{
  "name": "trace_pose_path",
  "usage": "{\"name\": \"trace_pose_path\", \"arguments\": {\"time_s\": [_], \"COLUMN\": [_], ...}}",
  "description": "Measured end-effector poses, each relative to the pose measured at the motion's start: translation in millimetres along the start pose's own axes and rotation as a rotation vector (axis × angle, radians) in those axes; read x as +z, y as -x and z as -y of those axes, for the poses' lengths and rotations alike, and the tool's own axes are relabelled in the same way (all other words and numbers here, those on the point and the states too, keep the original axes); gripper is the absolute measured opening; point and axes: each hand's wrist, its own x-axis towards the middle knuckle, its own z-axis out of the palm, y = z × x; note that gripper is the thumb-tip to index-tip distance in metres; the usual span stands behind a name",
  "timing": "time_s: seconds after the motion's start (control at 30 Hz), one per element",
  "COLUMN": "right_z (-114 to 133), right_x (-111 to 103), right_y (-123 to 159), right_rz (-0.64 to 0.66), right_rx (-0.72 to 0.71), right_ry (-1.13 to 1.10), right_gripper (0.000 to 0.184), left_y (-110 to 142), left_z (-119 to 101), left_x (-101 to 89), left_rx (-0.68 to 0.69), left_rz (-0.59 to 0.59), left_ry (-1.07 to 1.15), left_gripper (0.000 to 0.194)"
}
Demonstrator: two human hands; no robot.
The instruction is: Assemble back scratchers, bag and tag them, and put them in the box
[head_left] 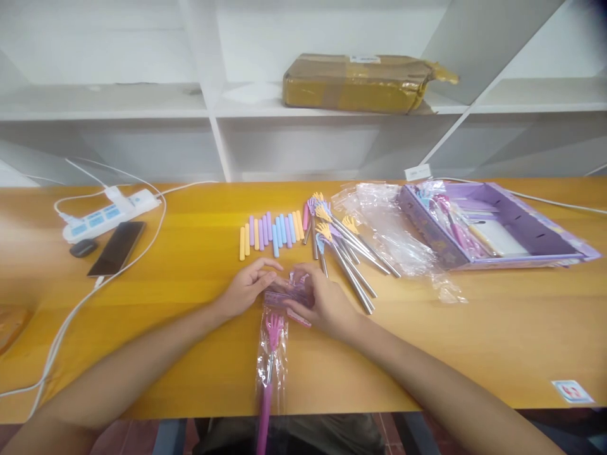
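My left hand [245, 288] and my right hand [329, 302] meet over purple printed cardboard [275, 300]. The right thumb and fingers curl round its right side, while the left thumb and fingertips close on its upper left part. Fingers hide much of it. Just below lies a clear plastic bag [283, 360] with a pink hand-shaped back scratcher [274, 330] inside; its pink handle hangs past the table edge. Beyond my hands, several yellow, purple and blue handle sleeves [276, 241] lie in a row. Beside them rests a pile of metal back scratcher rods [353, 278] with coloured hand-shaped heads.
Crumpled clear bags [384, 221] lie by a purple display box [446, 256] holding bagged scratchers at right. On the left are a white power strip [111, 215], a phone [116, 248] and cables. A taped carton [355, 85] sits on the shelf behind the wooden table [190, 373].
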Motion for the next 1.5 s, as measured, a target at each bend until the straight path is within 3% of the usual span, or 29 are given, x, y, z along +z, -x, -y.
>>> {"name": "trace_pose_path", "arguments": {"time_s": [0.13, 0.27, 0.33, 0.47, 0.6, 0.7, 0.97, 1.13, 1.5], "right_z": [2.3, 0.2, -1.9, -7.1, -14.0, -18.3, -16.1, -11.7, -14.8], "right_x": [6.2, -0.2, -6.3, -14.0, -13.7, -13.0, -17.0, -22.1, -26.3], "right_y": [-1.0, -5.4, -8.5, -13.7, -13.6, -11.3, -9.7, -10.7, -13.0], "right_rz": [0.005, -0.064, -0.096, -0.172, -0.126, -0.062, 0.016, 0.109, 0.097], "right_rx": [0.019, -0.054, -0.133, -0.248, -0.3, -0.338, -0.38, -0.401, -0.456], "right_ry": [-0.118, -0.103, -0.065, -0.007, 0.046, 0.076, 0.069, 0.031, 0.066], "right_gripper": [0.05, 0.038, 0.03, 0.019, 0.019, 0.022, 0.026, 0.029, 0.021], "left_y": [-1.0, -6.0, -8.0, -8.5, -7.3, -6.1, -2.6, -3.0, -5.5], "left_z": [3.4, 10.0, 12.3, 12.0, 8.7, 6.7, 2.5, 1.1, 3.3], "left_x": [-2.4, -6.0, -6.4, -3.8, -0.1, 1.7, -1.6, -1.6, 0.4], "left_rx": [0.01, 0.108, 0.077, -0.07, -0.057, -0.045, -0.03, -0.026, -0.065], "left_rz": [0.037, 0.093, 0.13, 0.137, 0.075, 0.041, 0.138, 0.115, 0.089], "left_ry": [0.037, 0.193, 0.202, 0.043, -0.06, -0.105, -0.085, -0.094, -0.11], "left_gripper": [0.039, 0.074, 0.082, 0.056, 0.041, 0.039, 0.044, 0.036, 0.036]}}
